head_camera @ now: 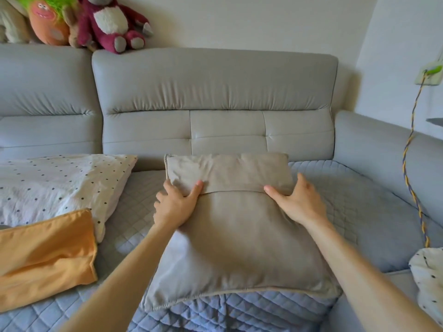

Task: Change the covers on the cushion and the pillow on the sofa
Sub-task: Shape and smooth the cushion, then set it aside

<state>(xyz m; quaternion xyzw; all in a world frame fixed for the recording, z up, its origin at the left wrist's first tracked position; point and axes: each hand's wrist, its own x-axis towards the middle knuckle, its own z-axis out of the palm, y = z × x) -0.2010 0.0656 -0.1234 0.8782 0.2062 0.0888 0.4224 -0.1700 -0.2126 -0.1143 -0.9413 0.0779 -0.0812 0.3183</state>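
A beige cushion (237, 236) lies flat on the quilted sofa seat, its overlapping back flap facing up. My left hand (176, 204) lies on its left side, thumb on the flap seam, fingers curled over the cushion's edge. My right hand (297, 202) rests on the right side with the thumb pointing along the same seam and fingers over the edge. A white pillow with black dots (60, 185) lies at the left. An orange cover (45, 255) lies flat in front of it.
The grey sofa backrest (215, 92) stands behind the cushion, its armrest (383, 149) at the right. Plush toys (107, 22) sit on top of the backrest. A braided cable (412, 178) hangs at the right. A dotted white cloth (429, 281) lies at the right edge.
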